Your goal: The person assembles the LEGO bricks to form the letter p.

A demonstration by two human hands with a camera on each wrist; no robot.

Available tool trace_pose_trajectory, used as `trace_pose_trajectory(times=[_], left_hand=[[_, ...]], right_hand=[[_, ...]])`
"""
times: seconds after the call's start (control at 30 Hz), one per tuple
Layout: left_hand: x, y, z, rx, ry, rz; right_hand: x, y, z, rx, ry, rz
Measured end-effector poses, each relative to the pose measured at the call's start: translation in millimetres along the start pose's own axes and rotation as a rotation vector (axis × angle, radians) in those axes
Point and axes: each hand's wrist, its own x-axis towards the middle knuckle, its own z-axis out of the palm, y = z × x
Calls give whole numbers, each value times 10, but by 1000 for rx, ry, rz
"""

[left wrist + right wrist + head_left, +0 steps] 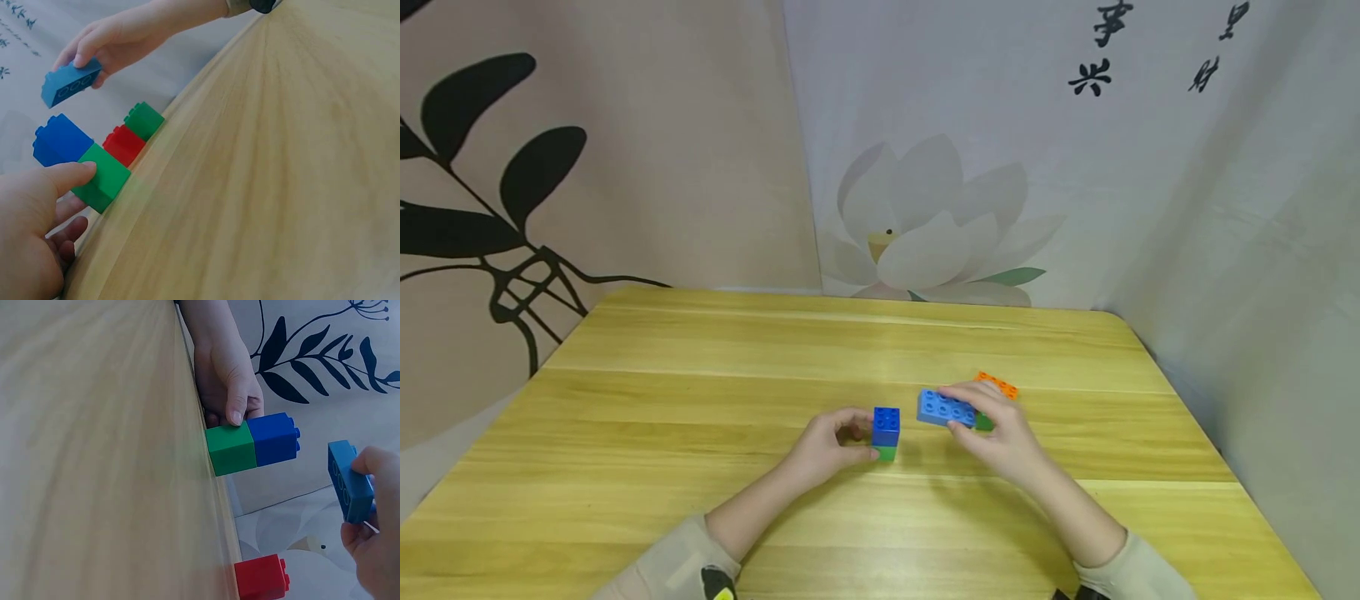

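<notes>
My left hand [826, 450] holds a small stack standing on the table, its thumb against the green brick [107, 178] at the bottom. On top of that sits a dark blue brick [886, 426], studs up. To the right, my right hand [1006, 433] grips a longer light blue brick [942, 408] between thumb and fingers. Both wrist views show this brick raised above the table, apart from the stack and higher than it. Its hollow underside with round tubes shows in the left wrist view.
An orange brick [1006, 389] and another green brick [983, 422] lie partly hidden by my right hand. A red brick [124, 146] stands near that green one in the left wrist view. The wooden table [700, 400] ends at a printed cloth backdrop [715, 167].
</notes>
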Motion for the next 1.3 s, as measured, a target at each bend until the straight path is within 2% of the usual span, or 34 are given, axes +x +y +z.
trace_pose_trajectory(times=[0.23,0.53,0.7,1.0,1.17,1.3], left_hand=[[-3,13,5,14,13,-5],[7,12,8,19,12,-2],[9,13,7,23,5,6],[6,28,-3,15,-3,21],[1,40,-7,18,3,34],[4,37,2,21,12,34]], right_hand=[[-19,293,122,20,0,1],[33,336,202,74,-23,-44],[89,283,250,74,-43,-35],[228,-92,218,94,-85,-36],[244,-76,246,108,-94,-62],[247,-82,255,106,-108,-47]])
